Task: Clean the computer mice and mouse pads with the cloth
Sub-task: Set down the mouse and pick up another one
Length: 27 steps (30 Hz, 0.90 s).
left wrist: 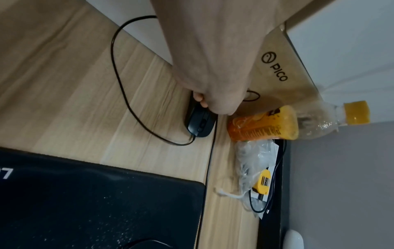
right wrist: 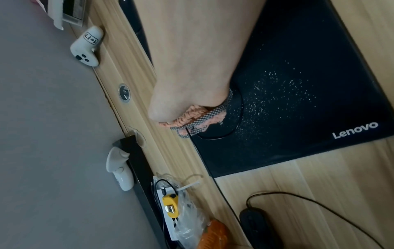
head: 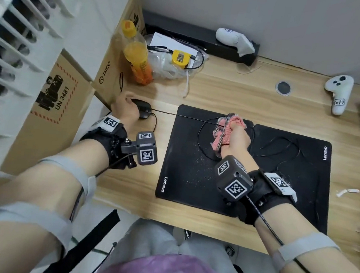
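Note:
A black wired mouse (head: 143, 109) (left wrist: 199, 124) lies on the wooden desk left of the pads. My left hand (head: 125, 107) (left wrist: 213, 94) grips its rear end, fingers curled round it. Two black Lenovo mouse pads lie side by side: the left pad (head: 185, 169) (right wrist: 298, 101) is speckled with white dust, and the right pad (head: 301, 179) carries loose cable loops. My right hand (head: 238, 135) (right wrist: 192, 94) holds a bunched pink cloth (head: 225, 129) (right wrist: 192, 119) near the far edge, where the pads meet. A cable runs into the cloth; what it covers is hidden.
Cardboard boxes (head: 113, 65) stand just left of the mouse. An orange drink bottle (head: 136, 56) and a plastic bag with a yellow gadget (head: 180, 59) sit behind it. White controllers (head: 234, 40) (head: 338, 91) lie at the back, one on a black bar (head: 183, 35).

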Each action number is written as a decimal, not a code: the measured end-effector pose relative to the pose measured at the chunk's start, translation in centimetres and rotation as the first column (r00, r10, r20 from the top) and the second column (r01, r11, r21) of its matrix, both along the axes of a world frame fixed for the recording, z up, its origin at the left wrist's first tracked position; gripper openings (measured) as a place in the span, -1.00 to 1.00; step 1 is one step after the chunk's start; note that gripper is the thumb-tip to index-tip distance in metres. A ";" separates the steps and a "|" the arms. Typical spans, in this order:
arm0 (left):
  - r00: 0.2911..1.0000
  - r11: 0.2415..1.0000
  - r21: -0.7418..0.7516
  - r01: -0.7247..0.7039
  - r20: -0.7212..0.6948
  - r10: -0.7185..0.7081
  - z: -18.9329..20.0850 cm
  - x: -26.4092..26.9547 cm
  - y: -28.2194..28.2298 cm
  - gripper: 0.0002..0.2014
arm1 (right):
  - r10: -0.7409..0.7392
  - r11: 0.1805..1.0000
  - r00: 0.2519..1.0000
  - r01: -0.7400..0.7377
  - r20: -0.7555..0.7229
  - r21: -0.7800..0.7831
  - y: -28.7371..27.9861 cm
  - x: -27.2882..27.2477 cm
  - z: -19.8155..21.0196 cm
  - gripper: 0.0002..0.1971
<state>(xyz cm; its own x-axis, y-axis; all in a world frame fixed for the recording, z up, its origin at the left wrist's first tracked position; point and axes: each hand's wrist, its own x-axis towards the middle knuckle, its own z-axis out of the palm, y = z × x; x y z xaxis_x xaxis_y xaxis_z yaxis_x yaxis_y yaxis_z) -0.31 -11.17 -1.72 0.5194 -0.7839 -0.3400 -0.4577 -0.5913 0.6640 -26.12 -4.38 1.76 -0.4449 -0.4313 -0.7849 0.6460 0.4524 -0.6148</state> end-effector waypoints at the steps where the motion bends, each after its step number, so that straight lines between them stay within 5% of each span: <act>1: 0.998 1.000 0.015 -0.022 -0.057 0.023 0.3 -0.2 0.0 -0.55 | -0.001 1.000 1.000 0.001 0.023 -0.009 0.1 0.1 0.0 -0.76; 6: 0.909 0.994 0.002 0.106 -0.405 -0.096 2.2 -4.2 2.3 -0.37 | 0.050 0.998 0.989 -0.045 0.137 -0.036 -0.3 1.8 0.8 -0.86; 10: 0.740 0.955 0.077 0.286 -0.651 -0.169 3.9 -6.8 4.4 -0.60 | 0.110 0.994 0.978 -0.104 0.175 -0.044 -0.4 3.0 1.0 -0.85; 15: 0.691 0.785 0.197 0.587 -0.628 -0.358 4.7 -6.3 5.6 -0.46 | 0.192 0.981 0.971 -0.185 0.144 -0.062 -0.4 3.6 0.5 -0.76; 19: 0.580 0.614 0.201 0.764 -0.631 -0.515 5.2 -6.3 6.1 -0.53 | 0.263 0.964 0.959 -0.257 0.108 -0.070 0.1 4.7 0.3 -0.75; 22: 0.562 0.722 0.144 0.677 -0.735 -0.380 5.8 -6.1 6.2 -0.48 | 0.291 0.955 0.952 -0.283 0.094 -0.089 0.2 5.0 0.0 -0.88; 27: 0.346 0.814 0.000 0.581 -0.905 -0.247 7.3 -6.2 6.0 -0.47 | 0.357 0.932 0.932 -0.350 0.068 -0.092 0.3 4.8 -0.6 -0.89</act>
